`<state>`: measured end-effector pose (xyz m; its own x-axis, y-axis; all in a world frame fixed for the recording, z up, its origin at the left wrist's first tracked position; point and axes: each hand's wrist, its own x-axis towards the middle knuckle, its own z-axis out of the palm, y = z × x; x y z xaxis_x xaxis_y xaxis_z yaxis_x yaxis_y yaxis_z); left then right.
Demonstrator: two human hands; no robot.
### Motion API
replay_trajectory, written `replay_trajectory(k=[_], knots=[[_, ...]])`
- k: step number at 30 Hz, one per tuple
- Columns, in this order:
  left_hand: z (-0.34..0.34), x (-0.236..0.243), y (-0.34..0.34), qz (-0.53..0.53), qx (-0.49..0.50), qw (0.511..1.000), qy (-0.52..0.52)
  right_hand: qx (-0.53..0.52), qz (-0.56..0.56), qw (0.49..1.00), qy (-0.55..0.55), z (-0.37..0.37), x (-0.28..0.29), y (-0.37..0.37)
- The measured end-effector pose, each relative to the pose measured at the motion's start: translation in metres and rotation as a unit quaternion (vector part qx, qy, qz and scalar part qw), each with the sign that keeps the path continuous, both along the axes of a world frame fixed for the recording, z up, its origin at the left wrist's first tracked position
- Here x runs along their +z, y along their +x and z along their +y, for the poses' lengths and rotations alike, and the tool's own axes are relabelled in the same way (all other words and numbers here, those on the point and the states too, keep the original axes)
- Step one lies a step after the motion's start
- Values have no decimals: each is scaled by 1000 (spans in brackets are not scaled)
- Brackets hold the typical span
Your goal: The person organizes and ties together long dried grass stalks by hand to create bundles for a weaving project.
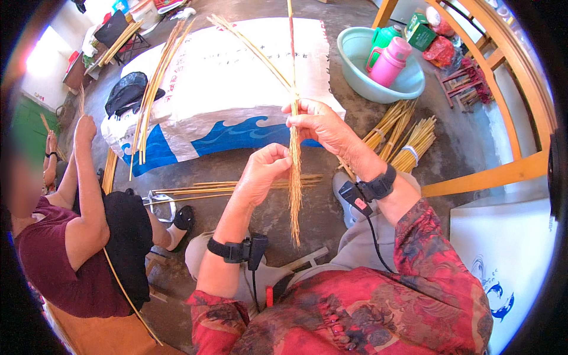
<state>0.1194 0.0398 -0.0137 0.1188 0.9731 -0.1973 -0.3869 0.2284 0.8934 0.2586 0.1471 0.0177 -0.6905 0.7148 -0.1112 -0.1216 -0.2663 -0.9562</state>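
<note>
A long straw stalk (294, 195) with a feathery, bushy lower part hangs upright in front of me. My right hand (313, 124) is closed in a pinch round it near the top of the bushy part. My left hand (266, 168) is lower, to the left, its thumb and fingers pinched at the edge of the bushy strands. Beyond them lies a white printed sheet (225, 59) with blue waves, bearing loose straw stalks (157, 94) and a black cloth item (121, 94). More stalks (201, 190) lie across the floor behind my left hand.
A co-worker (71, 242) sits at my left holding stalks, with another person's arms (50, 157) beyond. At right are a blue basin (355, 77) with pink and green flasks, tied straw bundles (414, 148), a wooden frame (509, 173) and a white box (509, 248).
</note>
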Motion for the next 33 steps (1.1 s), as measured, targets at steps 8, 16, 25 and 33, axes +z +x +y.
replay_trajectory(k=[8, 16, 25, 33], knots=[[-1, 4, -3, 1, -15, 1000, -8, 24, 20, 997, -74, 3, -1, 4], [-5, 12, -6, -76, -25, 997, -17, 22, 106, 987, -121, 9, -8, 3], [-9, 15, -4, -104, -35, 994, -18, 26, 157, 980, -122, 14, -11, 6], [-13, 14, 5, -97, -62, 993, -27, 37, 188, 974, -122, 14, -13, 2]])
